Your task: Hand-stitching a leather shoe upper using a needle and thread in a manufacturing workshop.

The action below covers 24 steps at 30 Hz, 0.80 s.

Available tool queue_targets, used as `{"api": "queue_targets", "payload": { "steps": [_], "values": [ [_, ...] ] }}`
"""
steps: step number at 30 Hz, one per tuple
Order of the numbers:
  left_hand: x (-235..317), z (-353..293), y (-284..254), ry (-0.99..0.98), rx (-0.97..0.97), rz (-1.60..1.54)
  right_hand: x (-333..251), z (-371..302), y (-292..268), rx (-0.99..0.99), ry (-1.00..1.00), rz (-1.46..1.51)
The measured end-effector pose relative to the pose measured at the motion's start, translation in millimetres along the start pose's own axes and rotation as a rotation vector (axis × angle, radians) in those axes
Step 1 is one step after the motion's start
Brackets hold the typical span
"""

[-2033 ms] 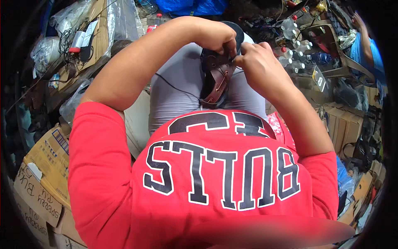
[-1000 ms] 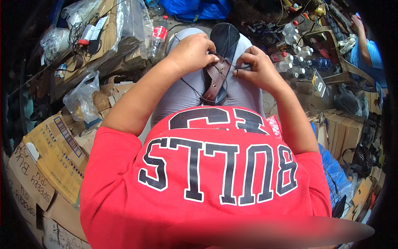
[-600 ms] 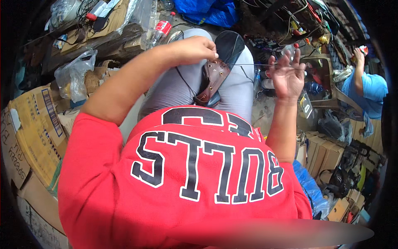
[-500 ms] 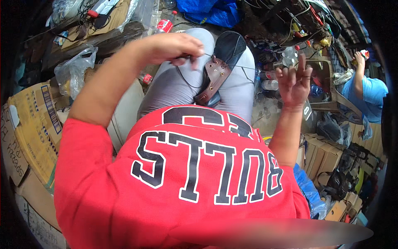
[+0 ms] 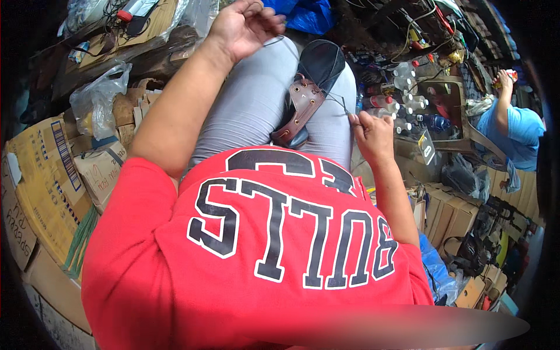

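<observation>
Between my knees sits a shoe (image 5: 308,98) with a brown leather upper, metal eyelets and a wide black front part. Black thread (image 5: 338,96) runs from its upper edge to my right hand (image 5: 374,133), whose fingers pinch the end beside my right knee. Up and left of the shoe, above my left knee, is my left hand (image 5: 248,28), palm partly showing and fingers curled. A dark strand passes close below those fingers, but whether they grip it is hard to see.
At the right stand several plastic bottles (image 5: 402,105) beside a chair frame (image 5: 461,116). Another person in a blue shirt (image 5: 513,131) is farther right. Cardboard boxes (image 5: 41,186) and a clear plastic bag (image 5: 102,105) lie at the left; a blue sheet (image 5: 309,17) is ahead.
My left hand has moved up, away from the shoe. My right hand has come down and inward towards my right knee, its fingers closing on the thread. The shoe stays between my knees.
</observation>
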<state>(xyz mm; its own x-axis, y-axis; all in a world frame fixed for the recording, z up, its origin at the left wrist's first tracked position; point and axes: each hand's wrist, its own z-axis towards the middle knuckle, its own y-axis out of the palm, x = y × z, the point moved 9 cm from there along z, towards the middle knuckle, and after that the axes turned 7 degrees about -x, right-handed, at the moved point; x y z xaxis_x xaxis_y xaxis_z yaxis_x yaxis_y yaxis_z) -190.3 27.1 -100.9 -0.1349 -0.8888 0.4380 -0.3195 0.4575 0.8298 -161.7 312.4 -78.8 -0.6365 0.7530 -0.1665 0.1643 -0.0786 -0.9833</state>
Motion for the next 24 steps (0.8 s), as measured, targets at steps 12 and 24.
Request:
{"api": "queue_targets", "payload": {
  "steps": [12,24],
  "values": [
    [73.1,-1.0,-79.2,-0.045,0.169,1.129,107.9,-66.9,63.1,-0.132,0.434,1.319],
    [-103.8,-70.3,58.9,0.288,-0.541,2.312,1.3,79.2,-24.8,-0.042,0.191,0.338]
  ]
}}
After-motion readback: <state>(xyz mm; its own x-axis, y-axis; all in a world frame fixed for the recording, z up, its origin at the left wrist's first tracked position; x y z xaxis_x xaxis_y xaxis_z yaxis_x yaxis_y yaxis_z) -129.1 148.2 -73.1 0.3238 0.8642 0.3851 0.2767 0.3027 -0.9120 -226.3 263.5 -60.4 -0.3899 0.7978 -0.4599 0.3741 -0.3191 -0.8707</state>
